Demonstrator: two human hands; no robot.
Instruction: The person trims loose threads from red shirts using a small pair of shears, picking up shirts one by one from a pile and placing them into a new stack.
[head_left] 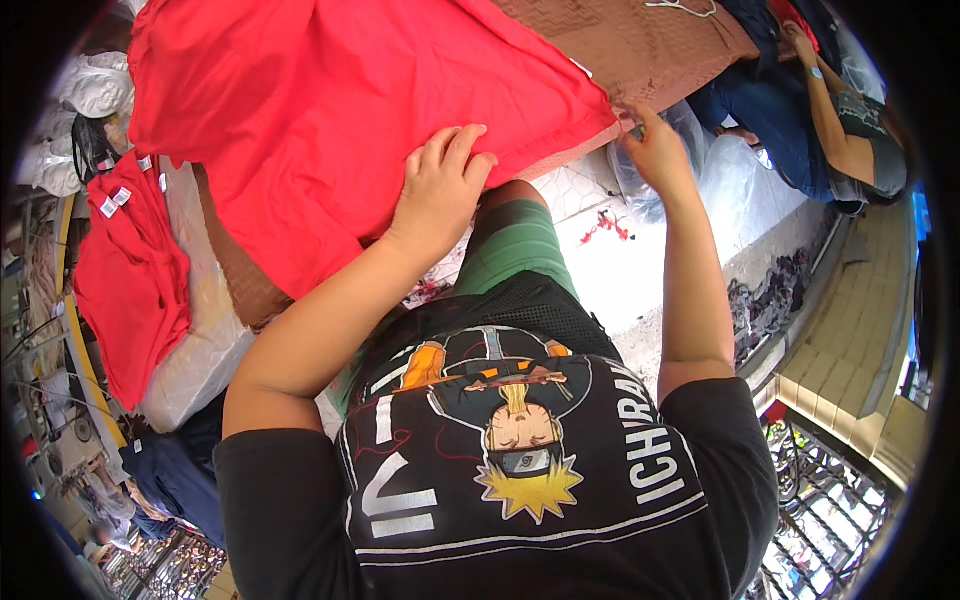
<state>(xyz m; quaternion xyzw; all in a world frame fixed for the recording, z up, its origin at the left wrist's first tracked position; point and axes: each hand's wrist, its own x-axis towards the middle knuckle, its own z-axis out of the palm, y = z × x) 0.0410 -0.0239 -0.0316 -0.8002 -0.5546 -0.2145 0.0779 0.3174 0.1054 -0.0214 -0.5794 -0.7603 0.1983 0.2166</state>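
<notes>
White bags: bunched at the far left, well apart from my left hand (440,195); the white bags (98,85) are partly cut by the rim of the view.
Tagged red garment: left of my left hand and well apart from it, the tagged red garment (130,285) lies crumpled on a plastic-wrapped bundle (205,345), with white labels near its top.
Dark blue fabric: the dark blue fabric (180,470) hangs below that bundle, beside my left upper arm.
Red cloth: the red cloth (320,110) lies wide over the table (670,50), beyond and under my left hand, and reaches across to my right one.
Left hand: palm down on the red cloth near its close edge, fingers loosely bent and a little apart.
Right hand: my right hand (660,155) is at the cloth's right corner, thumb and forefinger bent in close; I cannot tell what they pinch.
Red scraps: on the floor between my forearms, the red scraps (607,228) lie nearer the right one.
Clear plastic: the clear plastic (735,175) sits just beyond and right of my right hand.
Co-worker: farther right, a person (840,120) has a hand at another red piece (795,22).
</notes>
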